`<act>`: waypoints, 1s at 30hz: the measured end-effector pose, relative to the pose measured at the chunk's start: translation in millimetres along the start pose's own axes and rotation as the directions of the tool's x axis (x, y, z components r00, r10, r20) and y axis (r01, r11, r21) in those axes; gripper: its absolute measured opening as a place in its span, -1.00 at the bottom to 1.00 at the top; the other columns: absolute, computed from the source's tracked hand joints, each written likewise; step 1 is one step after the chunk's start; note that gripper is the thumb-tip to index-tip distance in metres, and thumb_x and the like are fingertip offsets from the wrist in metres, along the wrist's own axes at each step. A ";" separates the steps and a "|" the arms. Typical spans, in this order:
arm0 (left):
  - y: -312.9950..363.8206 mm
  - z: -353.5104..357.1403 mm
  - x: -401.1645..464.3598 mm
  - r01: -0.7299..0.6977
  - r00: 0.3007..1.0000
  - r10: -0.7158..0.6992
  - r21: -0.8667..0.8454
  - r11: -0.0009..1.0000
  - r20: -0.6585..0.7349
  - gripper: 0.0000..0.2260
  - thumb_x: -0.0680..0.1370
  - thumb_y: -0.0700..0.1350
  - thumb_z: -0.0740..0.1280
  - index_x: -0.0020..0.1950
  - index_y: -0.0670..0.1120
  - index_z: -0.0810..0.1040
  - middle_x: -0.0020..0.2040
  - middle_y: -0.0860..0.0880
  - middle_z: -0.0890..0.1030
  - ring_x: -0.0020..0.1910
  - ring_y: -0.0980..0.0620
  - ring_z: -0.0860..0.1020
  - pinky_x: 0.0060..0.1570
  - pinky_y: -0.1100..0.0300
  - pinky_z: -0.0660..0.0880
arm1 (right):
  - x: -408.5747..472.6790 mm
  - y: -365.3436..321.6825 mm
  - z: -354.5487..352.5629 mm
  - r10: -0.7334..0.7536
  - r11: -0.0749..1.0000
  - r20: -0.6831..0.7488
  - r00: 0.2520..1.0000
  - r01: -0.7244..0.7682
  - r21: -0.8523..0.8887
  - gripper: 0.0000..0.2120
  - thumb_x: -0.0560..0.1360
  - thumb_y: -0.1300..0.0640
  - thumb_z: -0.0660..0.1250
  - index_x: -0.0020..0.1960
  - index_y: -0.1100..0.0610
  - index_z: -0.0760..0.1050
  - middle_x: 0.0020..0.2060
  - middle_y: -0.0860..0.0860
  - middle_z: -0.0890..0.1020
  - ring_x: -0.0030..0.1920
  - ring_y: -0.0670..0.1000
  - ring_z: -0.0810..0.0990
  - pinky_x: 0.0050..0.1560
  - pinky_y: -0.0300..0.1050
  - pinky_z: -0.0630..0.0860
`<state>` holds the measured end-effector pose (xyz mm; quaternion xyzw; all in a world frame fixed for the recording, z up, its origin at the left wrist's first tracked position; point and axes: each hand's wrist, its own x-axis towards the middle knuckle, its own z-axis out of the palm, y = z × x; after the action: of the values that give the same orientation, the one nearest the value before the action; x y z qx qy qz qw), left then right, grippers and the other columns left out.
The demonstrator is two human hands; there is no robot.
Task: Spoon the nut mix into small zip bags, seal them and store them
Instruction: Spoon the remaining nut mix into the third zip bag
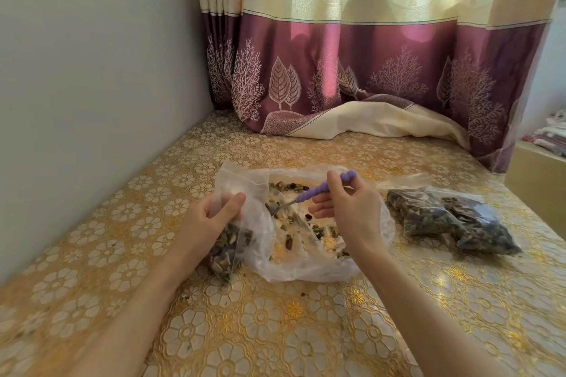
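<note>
The big clear plastic bag (294,266) lies open and flat on the gold flower-patterned tablecloth (275,340), and everything turns on it. Over its middle, the right hand (346,208) pinches the purple beaded handle of a small spoon (309,193), fingers curled round it, the metal bowl dipped down among the scattered nut mix (291,223) left on the plastic. At the bag's left edge, the left hand (211,217) grips the mouth of a small zip bag (226,251), thumb and fingers closed on the top; this bag hangs down, partly filled with dark nuts and green kernels, its bottom on the cloth. Its mouth looks held open, though blur makes that hard to confirm. To the right of the big bag, just apart from it, two filled zip bags (450,220) lie on the cloth. Beyond the big bag, a purple-and-cream curtain (367,70) drapes onto the surface
</note>
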<state>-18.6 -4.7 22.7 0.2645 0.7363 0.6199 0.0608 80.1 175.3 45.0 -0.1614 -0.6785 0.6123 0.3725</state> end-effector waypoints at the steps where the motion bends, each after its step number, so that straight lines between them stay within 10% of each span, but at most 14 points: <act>1: 0.9 -0.6 0.2 -0.005 1.000 0.005 -0.010 1.000 0.000 -0.43 0.36 0.18 0.31 -0.17 -0.39 0.46 -0.21 -0.23 0.61 -0.32 0.06 0.56 -0.16 0.20 0.48 | 0.7 0.3 -1.3 0.008 1.000 -0.016 1.000 -0.008 0.000 -0.69 0.61 0.17 0.19 -0.14 0.40 0.50 -0.40 0.12 0.68 -0.48 0.08 0.60 -0.48 -0.17 0.56; 6: 3.1 -2.4 -0.2 -0.008 1.000 0.007 -0.031 0.999 -0.028 -0.42 0.38 0.12 0.34 -0.13 -0.46 0.42 -0.33 -0.07 0.56 -0.36 0.16 0.53 -0.27 0.39 0.46 | 2.5 2.2 -3.6 -0.005 0.998 -0.049 0.999 0.002 -0.055 -0.69 0.61 0.14 0.20 -0.11 0.38 0.51 -0.38 0.10 0.69 -0.42 0.14 0.62 -0.41 -0.10 0.59; 11: -0.6 -3.4 1.4 0.067 0.995 -0.066 0.023 0.997 -0.071 -0.55 0.35 0.23 0.31 -0.05 -0.14 0.57 0.00 -0.07 0.61 0.01 -0.08 0.57 0.15 -0.11 0.46 | -2.4 2.4 3.8 -0.066 0.996 -0.016 0.998 0.065 -0.063 -0.74 0.61 0.17 0.21 -0.16 0.33 0.49 -0.36 0.08 0.69 -0.44 0.08 0.61 -0.43 -0.14 0.59; 22: -8.9 -3.8 5.0 0.160 0.987 -0.160 -0.014 0.987 0.003 -0.60 0.33 0.28 0.30 -0.02 0.03 0.56 -0.06 -0.02 0.65 -0.02 -0.08 0.61 0.15 -0.10 0.47 | 1.2 7.0 9.5 -0.032 0.997 0.032 0.999 0.034 -0.067 -0.70 0.61 0.18 0.20 -0.17 0.33 0.58 -0.34 0.06 0.70 -0.40 0.05 0.61 -0.38 -0.13 0.60; 30: -5.2 -1.1 3.2 0.107 0.994 -0.106 -0.022 0.994 0.030 -0.52 0.28 0.29 0.29 -0.10 -0.09 0.57 -0.23 0.11 0.68 -0.24 0.10 0.65 -0.34 0.37 0.49 | 2.3 11.8 14.5 0.257 0.961 0.160 0.953 -0.270 0.064 -0.62 0.62 0.17 0.17 -0.21 0.29 0.65 -0.32 0.13 0.70 -0.36 -0.01 0.63 -0.36 -0.29 0.54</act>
<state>-23.4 -4.7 18.7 0.2331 0.7409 0.6206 0.1076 65.6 168.9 34.9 -0.1880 -0.6502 0.6953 0.2420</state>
